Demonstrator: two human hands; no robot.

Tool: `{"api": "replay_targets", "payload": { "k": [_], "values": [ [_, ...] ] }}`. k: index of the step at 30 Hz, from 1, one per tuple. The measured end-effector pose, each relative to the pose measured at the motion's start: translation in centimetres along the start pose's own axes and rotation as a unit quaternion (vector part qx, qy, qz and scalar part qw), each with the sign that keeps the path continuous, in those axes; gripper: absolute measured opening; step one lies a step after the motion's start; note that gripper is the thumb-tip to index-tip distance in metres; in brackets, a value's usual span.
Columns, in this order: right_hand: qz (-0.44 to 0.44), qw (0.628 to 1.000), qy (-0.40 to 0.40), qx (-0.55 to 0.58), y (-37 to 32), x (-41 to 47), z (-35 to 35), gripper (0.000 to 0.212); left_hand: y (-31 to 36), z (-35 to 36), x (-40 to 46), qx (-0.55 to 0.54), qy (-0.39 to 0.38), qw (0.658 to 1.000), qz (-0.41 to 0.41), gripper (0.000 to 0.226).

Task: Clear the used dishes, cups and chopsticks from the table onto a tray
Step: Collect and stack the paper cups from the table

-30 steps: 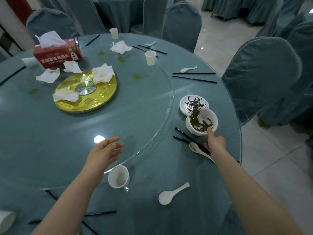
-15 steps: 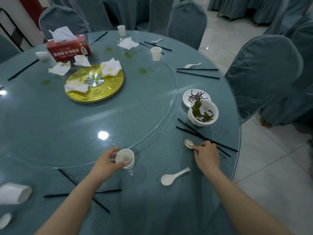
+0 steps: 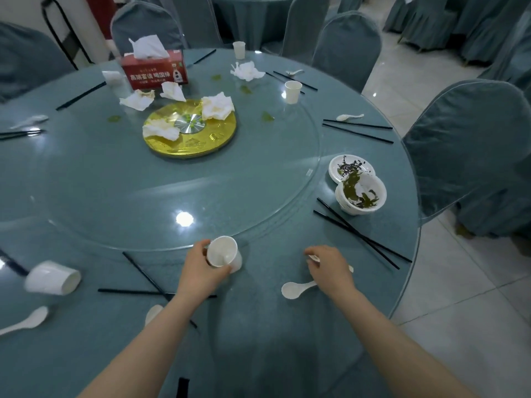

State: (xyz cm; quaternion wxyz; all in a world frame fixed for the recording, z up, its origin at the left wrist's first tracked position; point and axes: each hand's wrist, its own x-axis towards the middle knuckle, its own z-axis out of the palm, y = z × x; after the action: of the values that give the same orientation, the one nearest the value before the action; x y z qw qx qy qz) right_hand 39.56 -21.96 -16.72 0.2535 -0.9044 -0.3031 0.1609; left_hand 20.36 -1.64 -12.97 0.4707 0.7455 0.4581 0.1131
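Observation:
My left hand (image 3: 201, 268) grips a white paper cup (image 3: 223, 254), tilted toward me at the near edge of the glass turntable. My right hand (image 3: 330, 268) is closed over a white plastic spoon (image 3: 314, 257); only its ends show past my fingers. A second white spoon (image 3: 294, 289) lies on the table just below that hand. To the right stand a white bowl (image 3: 360, 195) with green leaves and a small plate (image 3: 351, 167) with dark scraps, touching each other. A pair of black chopsticks (image 3: 359, 232) lies in front of the bowl. No tray is in view.
A tipped cup (image 3: 51, 278), more spoons (image 3: 27, 321) and chopsticks (image 3: 143, 275) lie at my left. Far side: two upright cups (image 3: 292, 91), crumpled tissues (image 3: 217, 106), a red tissue box (image 3: 155, 68), a gold centre disc (image 3: 189, 130). Covered chairs (image 3: 471, 145) ring the table.
My left hand closed on the cup and tipped it up. My right hand left the bowl, came back toward me and picked up the spoon beside the chopsticks.

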Motion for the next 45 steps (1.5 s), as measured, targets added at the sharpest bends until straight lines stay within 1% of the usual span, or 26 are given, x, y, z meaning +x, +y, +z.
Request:
{"api": "replay_targets", "payload": {
  "k": [1, 3, 5, 8, 11, 14, 16, 18, 21, 24, 27, 31, 34, 38, 40, 42, 43, 45],
  "values": [
    [-0.006, 1.0, -0.015, 0.006, -0.6, 0.0, 0.2, 0.027, -0.3, -0.7, -0.5, -0.019, 0.015, 1.0, 0.003, 0.05],
    [-0.024, 0.999, -0.036, 0.015, -2.1, 0.2, 0.7, 0.028, -1.2, -2.3, -1.4, -0.06, 0.041, 0.997, 0.008, 0.045],
    [-0.045, 0.997, -0.051, 0.026, -3.6, 0.6, 1.5, 0.028, -2.4, -4.1, -2.3, -0.106, 0.07, 0.992, -0.003, 0.046],
    [-0.07, 0.994, -0.077, 0.041, -6.3, 1.1, 3.2, 0.028, -4.3, -6.9, -3.8, -0.174, 0.114, 0.978, -0.031, 0.053],
    [-0.121, 0.986, -0.102, 0.058, -10.3, 1.7, 5.5, 0.028, -6.0, -10.4, -5.8, -0.218, 0.196, 0.956, -0.027, 0.062],
    [-0.171, 0.968, -0.152, 0.102, -15.0, 1.9, 7.8, 0.028, -7.7, -13.5, -7.5, -0.233, 0.26, 0.937, -0.029, 0.061],
    [-0.211, 0.95, -0.203, 0.108, -19.1, 1.7, 10.4, 0.028, -9.5, -16.0, -9.0, -0.236, 0.308, 0.921, -0.045, 0.063],
    [-0.222, 0.943, -0.218, 0.118, -21.2, 1.7, 11.4, 0.029, -9.6, -16.7, -9.4, -0.23, 0.313, 0.92, -0.047, 0.065],
    [-0.265, 0.92, -0.268, 0.111, -26.1, 1.6, 14.9, 0.031, -10.8, -19.1, -10.7, -0.244, 0.362, 0.898, -0.061, 0.061],
    [-0.289, 0.903, -0.304, 0.098, -30.3, 1.6, 17.9, 0.036, -11.9, -20.7, -11.9, -0.243, 0.383, 0.888, -0.072, 0.054],
    [-0.297, 0.899, -0.316, 0.062, -34.4, 1.8, 20.7, 0.042, -12.5, -22.0, -13.1, -0.236, 0.405, 0.879, -0.092, 0.056],
    [-0.29, 0.909, -0.299, 0.019, -39.7, 2.2, 24.0, 0.053, -13.3, -23.1, -14.6, -0.245, 0.445, 0.852, -0.123, 0.066],
    [-0.269, 0.906, -0.327, -0.018, -41.7, 2.6, 26.2, 0.058, -13.5, -23.3, -15.7, -0.241, 0.463, 0.843, -0.132, 0.056],
    [-0.274, 0.9, -0.336, -0.045, -41.8, 2.3, 27.3, 0.05, -13.9, -23.6, -17.7, -0.225, 0.473, 0.836, -0.164, 0.045],
    [-0.26, 0.901, -0.347, -0.023, -41.7, 1.7, 26.5, 0.055, -14.1, -23.8, -19.1, -0.219, 0.482, 0.829, -0.178, 0.044],
    [-0.234, 0.896, -0.377, 0.028, -41.7, 0.2, 25.1, 0.071, -14.2, -23.9, -20.4, -0.211, 0.488, 0.825, -0.189, 0.046],
    [-0.23, 0.888, -0.395, 0.052, -41.7, -0.7, 24.4, 0.076, -14.2, -23.9, -21.0, -0.207, 0.489, 0.825, -0.193, 0.048],
    [-0.235, 0.86, -0.44, 0.104, -42.1, -2.6, 22.7, 0.076, -14.1, -24.2, -21.9, -0.204, 0.493, 0.825, -0.187, 0.049]
  ]
}}
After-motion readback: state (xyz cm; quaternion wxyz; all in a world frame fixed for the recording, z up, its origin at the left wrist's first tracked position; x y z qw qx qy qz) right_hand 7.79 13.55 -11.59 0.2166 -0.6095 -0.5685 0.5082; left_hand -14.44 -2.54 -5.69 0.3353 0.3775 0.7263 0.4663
